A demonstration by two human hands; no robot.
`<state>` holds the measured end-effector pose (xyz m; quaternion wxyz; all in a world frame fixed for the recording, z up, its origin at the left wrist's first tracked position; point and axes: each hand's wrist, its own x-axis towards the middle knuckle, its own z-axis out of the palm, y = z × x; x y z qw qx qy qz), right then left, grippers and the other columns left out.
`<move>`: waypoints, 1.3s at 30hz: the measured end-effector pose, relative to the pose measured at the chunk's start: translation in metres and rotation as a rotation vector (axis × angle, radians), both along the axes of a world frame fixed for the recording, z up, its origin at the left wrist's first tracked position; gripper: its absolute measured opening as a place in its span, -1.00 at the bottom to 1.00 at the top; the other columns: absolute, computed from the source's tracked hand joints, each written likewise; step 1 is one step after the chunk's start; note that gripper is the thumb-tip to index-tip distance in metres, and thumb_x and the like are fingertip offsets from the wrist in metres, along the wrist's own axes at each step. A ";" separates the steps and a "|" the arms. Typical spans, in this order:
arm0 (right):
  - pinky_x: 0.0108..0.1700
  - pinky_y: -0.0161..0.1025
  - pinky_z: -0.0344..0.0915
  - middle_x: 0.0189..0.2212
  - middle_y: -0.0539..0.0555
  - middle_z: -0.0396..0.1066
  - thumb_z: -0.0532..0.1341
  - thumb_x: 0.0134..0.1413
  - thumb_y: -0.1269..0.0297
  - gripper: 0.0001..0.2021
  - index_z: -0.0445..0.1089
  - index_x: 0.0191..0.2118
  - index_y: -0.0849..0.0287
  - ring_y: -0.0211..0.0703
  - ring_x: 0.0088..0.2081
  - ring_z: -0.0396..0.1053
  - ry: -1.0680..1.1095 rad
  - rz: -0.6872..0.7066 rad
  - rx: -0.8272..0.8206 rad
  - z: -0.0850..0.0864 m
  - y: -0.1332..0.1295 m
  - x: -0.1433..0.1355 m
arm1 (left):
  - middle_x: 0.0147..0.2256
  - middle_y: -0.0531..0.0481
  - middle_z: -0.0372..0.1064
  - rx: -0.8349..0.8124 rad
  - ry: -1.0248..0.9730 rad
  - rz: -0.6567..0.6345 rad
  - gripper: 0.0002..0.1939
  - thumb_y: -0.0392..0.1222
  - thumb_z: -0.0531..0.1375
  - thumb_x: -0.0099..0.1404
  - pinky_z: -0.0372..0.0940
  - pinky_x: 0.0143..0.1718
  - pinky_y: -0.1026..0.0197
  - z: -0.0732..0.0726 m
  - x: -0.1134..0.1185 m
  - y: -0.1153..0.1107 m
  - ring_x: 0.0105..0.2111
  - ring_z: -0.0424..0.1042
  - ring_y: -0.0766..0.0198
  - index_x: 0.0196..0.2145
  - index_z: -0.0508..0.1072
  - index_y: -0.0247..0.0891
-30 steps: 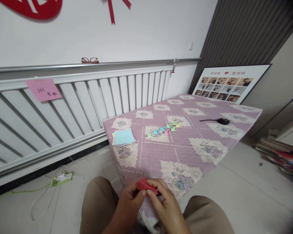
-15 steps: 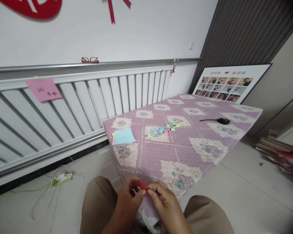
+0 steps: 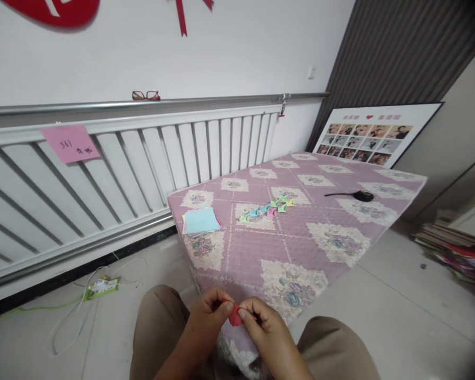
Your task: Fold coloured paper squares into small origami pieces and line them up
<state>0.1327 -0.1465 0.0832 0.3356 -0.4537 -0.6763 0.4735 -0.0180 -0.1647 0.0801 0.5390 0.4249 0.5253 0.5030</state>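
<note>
Between my hands, over the near edge of the table, is a small folded piece of red paper [image 3: 235,315]. My left hand [image 3: 211,316] pinches its left side between thumb and fingers. On the other side my right hand [image 3: 263,323] grips it, with the thumb on its front. Farther up the cloth lies a row of small folded paper pieces [image 3: 267,209] in green, blue, pink and yellow. A stack of coloured paper sheets [image 3: 201,220], light blue on top, rests at the table's left edge.
A flowered purple cloth covers the table [image 3: 257,248]. A black ladle-like spoon [image 3: 362,196] lies on its right side. Behind stands a white radiator [image 3: 182,153], with glasses [image 3: 146,95] on the pipe above. A power strip [image 3: 103,287] with cables sits on the floor at left.
The red paper has been turned in my fingers: its pointed upper left part has gone, and a broader face now hangs lower between my thumbs. Both hands stay in nearly the same place.
</note>
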 end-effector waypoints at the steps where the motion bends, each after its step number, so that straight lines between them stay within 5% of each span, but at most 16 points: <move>1: -0.35 -0.31 0.17 -0.53 -0.02 0.35 0.07 0.12 0.12 -0.71 0.38 -0.48 0.15 -0.24 -0.44 0.26 -0.002 -0.003 0.004 0.000 0.000 0.000 | -0.55 0.12 0.25 -0.003 -0.013 0.004 -0.84 -0.14 0.22 0.07 0.10 -0.36 0.28 0.000 0.001 0.000 -0.48 0.20 0.35 -0.51 0.35 -0.28; 8: -0.37 -0.31 0.14 -0.54 -0.01 0.32 0.07 0.10 0.09 -0.70 0.34 -0.50 0.16 -0.23 -0.45 0.22 0.067 0.031 -0.105 -0.005 0.002 0.001 | -0.51 0.13 0.25 -0.006 -0.120 -0.073 -0.65 -0.02 0.26 0.09 0.09 -0.38 0.27 -0.015 -0.004 0.005 -0.49 0.19 0.36 -0.22 0.42 -0.29; 19: -0.38 -0.31 0.08 -0.57 -0.05 0.22 0.10 0.07 0.10 -0.72 0.29 -0.52 0.17 -0.27 -0.47 0.14 0.111 0.035 -0.169 -0.006 0.003 0.000 | -0.57 0.10 0.26 -0.001 0.149 -0.064 -0.80 -0.11 0.18 0.12 0.11 -0.40 0.27 -0.006 -0.005 0.004 -0.50 0.20 0.34 -0.52 0.38 -0.30; 28: -0.46 -0.37 0.03 -0.63 -0.15 0.16 0.21 0.01 0.07 -0.75 0.22 -0.44 0.13 -0.35 -0.56 0.07 0.459 -0.095 -0.401 -0.015 0.003 -0.003 | -0.55 0.10 0.29 -0.069 -0.344 -0.150 -0.57 0.07 0.30 0.08 0.08 -0.45 0.30 -0.014 -0.002 0.003 -0.56 0.22 0.39 -0.21 0.42 -0.31; 32: -0.48 -0.38 0.04 -0.62 -0.14 0.14 0.21 0.01 0.03 -0.73 0.26 -0.42 0.14 -0.34 -0.56 0.08 0.417 -0.145 -0.284 -0.019 0.005 -0.002 | -0.49 0.08 0.31 -0.101 -0.429 -0.136 -0.51 0.04 0.36 0.01 0.09 -0.47 0.30 -0.012 0.001 0.003 -0.56 0.23 0.42 -0.18 0.40 -0.29; 39: -0.36 -0.34 0.22 -0.53 -0.04 0.31 0.13 0.11 0.16 -0.83 0.31 -0.40 0.13 -0.24 -0.45 0.29 0.053 -0.247 0.229 -0.021 0.003 0.003 | -0.56 0.08 0.28 -0.098 -0.285 -0.137 -0.71 -0.08 0.32 0.05 0.10 -0.45 0.31 -0.017 0.008 0.002 -0.56 0.21 0.42 -0.36 0.43 -0.36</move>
